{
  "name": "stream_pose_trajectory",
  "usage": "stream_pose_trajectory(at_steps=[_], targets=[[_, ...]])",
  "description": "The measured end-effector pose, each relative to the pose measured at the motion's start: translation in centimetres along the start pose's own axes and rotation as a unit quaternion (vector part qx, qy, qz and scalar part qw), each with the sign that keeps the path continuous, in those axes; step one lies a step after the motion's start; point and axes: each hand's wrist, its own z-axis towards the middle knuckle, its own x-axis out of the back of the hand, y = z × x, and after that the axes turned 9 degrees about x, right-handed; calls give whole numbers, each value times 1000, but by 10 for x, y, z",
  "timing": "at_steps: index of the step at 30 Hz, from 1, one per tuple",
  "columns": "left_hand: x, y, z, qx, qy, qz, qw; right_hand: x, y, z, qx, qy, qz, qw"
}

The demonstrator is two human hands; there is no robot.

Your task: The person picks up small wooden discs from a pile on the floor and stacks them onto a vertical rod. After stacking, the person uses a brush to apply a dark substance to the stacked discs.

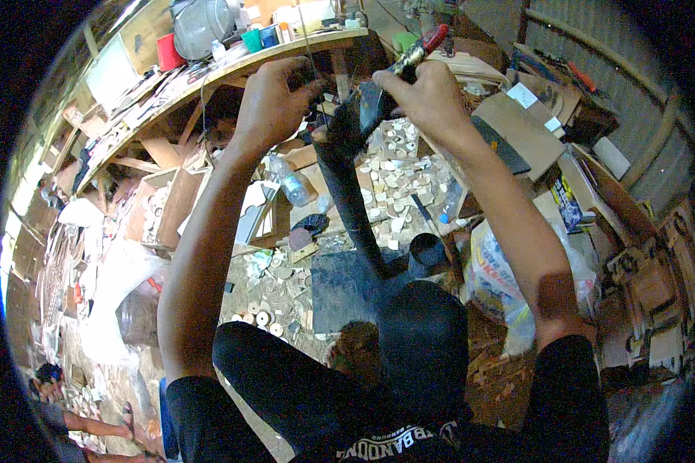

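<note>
My left hand (276,104) is raised, its fingers pinched together beside a thin upright rod (306,35). What those fingers hold, if anything, is too small to make out. My right hand (431,96) is closed round a dark, worn tool with a red end (434,38); its kind is unclear. Between and below both hands stands a dark metal fixture (369,104), mounted on a black slanting post (347,197). The post reaches down to a dark floor plate (332,289). My fingers hide part of the fixture's top.
A cluttered workbench (286,55) curves across the back left. Many small pale offcuts (401,185) lie beyond the post. A clear plastic bottle (292,189) lies left of it. Boxes and boards (529,131) crowd the right; another person's leg (96,424) shows at lower left.
</note>
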Motion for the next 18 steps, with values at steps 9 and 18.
stream_pose_trajectory(at_steps=[9, 18], targets=[[0, 5, 1, 35, -1, 21, 999, -3, 0, -17, -10, 75, 35, 997], [10, 27, -1, 43, -39, 69, 996, -7, -6, 5, 65, 51, -1, 997]])
